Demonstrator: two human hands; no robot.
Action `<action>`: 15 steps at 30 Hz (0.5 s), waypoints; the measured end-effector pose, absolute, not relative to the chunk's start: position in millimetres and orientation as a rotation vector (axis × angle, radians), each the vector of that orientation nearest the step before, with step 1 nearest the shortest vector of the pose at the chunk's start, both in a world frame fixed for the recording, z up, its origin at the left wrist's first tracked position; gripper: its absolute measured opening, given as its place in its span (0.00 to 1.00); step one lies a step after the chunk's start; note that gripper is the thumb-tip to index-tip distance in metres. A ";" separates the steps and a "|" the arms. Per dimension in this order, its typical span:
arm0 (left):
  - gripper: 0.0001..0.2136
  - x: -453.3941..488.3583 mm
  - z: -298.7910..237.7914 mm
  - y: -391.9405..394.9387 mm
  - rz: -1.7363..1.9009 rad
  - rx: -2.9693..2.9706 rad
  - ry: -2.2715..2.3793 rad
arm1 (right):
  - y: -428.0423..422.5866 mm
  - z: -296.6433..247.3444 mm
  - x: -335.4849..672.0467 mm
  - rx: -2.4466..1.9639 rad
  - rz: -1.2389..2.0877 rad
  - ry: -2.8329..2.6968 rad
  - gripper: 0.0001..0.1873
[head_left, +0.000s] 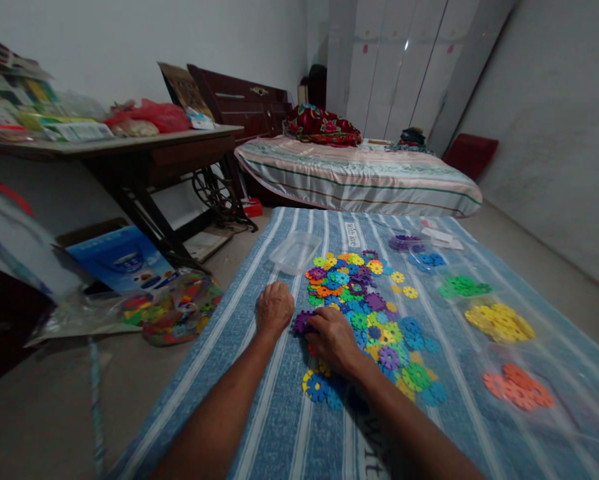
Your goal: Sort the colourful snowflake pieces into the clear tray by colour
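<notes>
Gear-shaped plastic pieces in many colours lie in a loose pile (359, 320) on the striped blue cloth. At the pile's left edge, my right hand (332, 337) has its fingers closed on a purple gear-shaped piece (302, 323). My left hand (275, 308) rests on the cloth just left of that piece, its fingers curled in; whatever may be inside them is hidden. Beyond the left hand stands a clear plastic tub (295, 252) with no pieces visible in it.
Along the right, clear containers hold sorted pieces: purple (405, 243), blue (430, 261), green (464, 286), yellow (500, 323) and orange (519, 387). A sewing-machine table (164, 141) stands at the left, with bags of colourful pieces (182, 313) on the floor. A bed (359, 177) is behind.
</notes>
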State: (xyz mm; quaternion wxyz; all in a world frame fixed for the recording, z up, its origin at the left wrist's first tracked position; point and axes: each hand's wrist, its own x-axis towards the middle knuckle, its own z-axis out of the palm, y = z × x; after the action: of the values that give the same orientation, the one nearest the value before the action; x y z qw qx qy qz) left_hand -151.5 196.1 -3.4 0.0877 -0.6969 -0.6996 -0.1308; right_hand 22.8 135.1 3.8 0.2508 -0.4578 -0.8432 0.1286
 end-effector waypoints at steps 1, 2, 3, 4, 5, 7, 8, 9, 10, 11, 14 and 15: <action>0.10 -151.5 -3.0 196.3 -0.385 -2.077 -2.082 | 135.1 4.0 25.0 -1.232 0.361 -2.275 0.05; 0.10 -151.6 -2.6 196.7 -0.379 -2.079 -2.082 | 135.3 4.3 27.2 -1.225 0.367 -2.259 0.06; 0.10 -151.8 -2.2 197.2 -0.372 -2.080 -2.083 | 135.8 4.7 29.6 -1.226 0.367 -2.243 0.06; 0.10 -152.3 -1.9 197.8 -0.365 -2.078 -2.085 | 136.7 5.2 32.0 -1.232 0.362 -2.230 0.06; 0.10 -152.8 -1.7 198.5 -0.358 -2.077 -2.086 | 138.0 5.7 34.7 -1.241 0.352 -2.219 0.06; 0.10 -154.4 -1.7 200.3 -0.350 -2.075 -2.081 | 142.2 6.9 41.1 -1.262 0.322 -2.201 0.05; 0.10 -155.3 -1.8 201.2 -0.350 -2.076 -2.073 | 145.3 7.5 45.0 -1.273 0.305 -2.193 0.05; 0.09 -156.2 -2.1 202.1 -0.352 -2.077 -2.065 | 149.0 8.1 49.6 -1.285 0.289 -2.183 0.05; 0.09 -157.1 -2.4 203.0 -0.355 -2.079 -2.056 | 153.5 8.8 54.8 -1.298 0.273 -2.172 0.05; 0.09 -158.0 -2.8 203.7 -0.360 -2.080 -2.051 | 158.7 9.6 60.8 -1.313 0.259 -2.160 0.05; 0.10 -160.4 -4.1 205.1 -0.378 -2.081 -2.041 | 179.2 14.2 83.2 -1.368 0.213 -2.128 0.05; 0.10 -161.2 -4.6 205.4 -0.387 -2.081 -2.036 | 188.0 17.1 92.0 -1.389 0.192 -2.119 0.05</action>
State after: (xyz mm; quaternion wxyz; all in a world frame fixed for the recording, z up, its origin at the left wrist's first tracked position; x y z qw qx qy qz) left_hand -161.2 205.4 -4.6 0.1024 -0.7048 -0.6896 -0.1311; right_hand 92.0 188.0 17.1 0.2957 -0.5223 -0.7966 0.0722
